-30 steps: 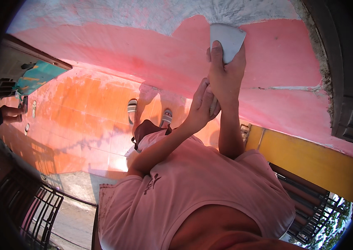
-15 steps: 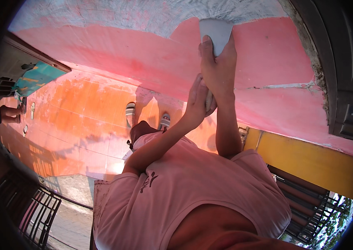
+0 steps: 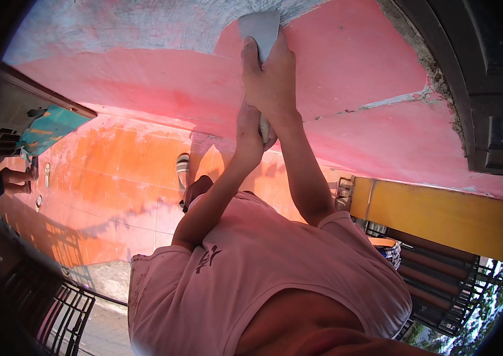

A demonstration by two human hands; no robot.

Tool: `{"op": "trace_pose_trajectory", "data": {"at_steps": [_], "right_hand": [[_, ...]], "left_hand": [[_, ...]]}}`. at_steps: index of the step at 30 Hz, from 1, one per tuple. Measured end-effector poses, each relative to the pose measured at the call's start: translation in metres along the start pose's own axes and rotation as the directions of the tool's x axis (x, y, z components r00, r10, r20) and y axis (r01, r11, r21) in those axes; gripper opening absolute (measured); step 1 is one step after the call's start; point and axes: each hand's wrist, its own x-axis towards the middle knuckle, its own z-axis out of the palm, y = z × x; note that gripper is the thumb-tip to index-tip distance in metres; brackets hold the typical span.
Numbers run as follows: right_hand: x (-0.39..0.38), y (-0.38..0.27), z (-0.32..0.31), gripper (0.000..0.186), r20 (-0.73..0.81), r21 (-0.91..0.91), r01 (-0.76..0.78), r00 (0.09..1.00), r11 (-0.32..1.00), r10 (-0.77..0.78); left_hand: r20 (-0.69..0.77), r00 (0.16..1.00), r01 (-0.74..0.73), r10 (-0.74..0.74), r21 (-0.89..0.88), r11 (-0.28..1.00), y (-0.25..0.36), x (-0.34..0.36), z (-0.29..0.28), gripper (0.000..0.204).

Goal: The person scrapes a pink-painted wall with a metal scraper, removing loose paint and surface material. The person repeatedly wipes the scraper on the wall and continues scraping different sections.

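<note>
Both my hands grip one putty knife [image 3: 261, 31], its wide grey blade pointing up and away from me. High on it, my right hand [image 3: 273, 86] is closed around the handle by the blade, thumb along the blade's base. Below that, my left hand [image 3: 249, 127] is closed around the handle's lower end, whose pale butt shows between the hands. The blade's far edge meets the pink wall [image 3: 352, 65] where it borders a streaky blue-grey patch [image 3: 144, 26]. Whether the edge presses on the wall, I cannot tell.
A dark frame [image 3: 477, 95] with a rough crumbling edge bounds the wall at right. Below it runs a yellow panel [image 3: 435, 216]. A striped sandal [image 3: 182, 171] is on the orange tiled floor [image 3: 115, 172]. Another person's legs [image 3: 15, 178] and a metal gate [image 3: 64, 314] appear at left.
My hands and the putty knife have shifted left and slightly up in the picture, along the edge of the blue-grey patch. Both hands keep their hold.
</note>
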Motion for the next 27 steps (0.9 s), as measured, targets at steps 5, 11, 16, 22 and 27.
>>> {"op": "trace_pose_trajectory", "data": {"at_steps": [5, 11, 16, 22, 27], "right_hand": [[-0.029, 0.011, -0.044, 0.025, 0.001, 0.180, -0.232, 0.972, 0.956, 0.235], [-0.036, 0.029, -0.050, 0.024, 0.055, 0.235, -0.223, 0.975, 0.946, 0.216], [-0.029, 0.029, -0.042, 0.022, 0.067, 0.172, -0.234, 0.972, 0.957, 0.225], [-0.030, 0.037, -0.033, 0.017, 0.031, 0.145, -0.165, 0.986, 0.976, 0.163], [-0.028, 0.047, -0.029, 0.018, -0.007, 0.167, -0.110, 0.994, 0.980, 0.113]], "left_hand": [[0.234, 0.968, 0.108, -0.094, -0.050, 0.993, -0.017, -0.024, 0.017, 0.045], [0.237, 0.958, 0.180, -0.162, -0.057, 0.982, -0.026, -0.024, 0.019, 0.044], [0.196, 0.972, 0.143, -0.133, -0.038, 0.989, -0.036, -0.016, 0.012, 0.038], [0.150, 0.983, 0.117, -0.106, -0.060, 0.991, -0.039, -0.015, 0.010, 0.037], [0.157, 0.985, 0.083, -0.074, -0.053, 0.995, -0.049, -0.011, 0.009, 0.042]]}}
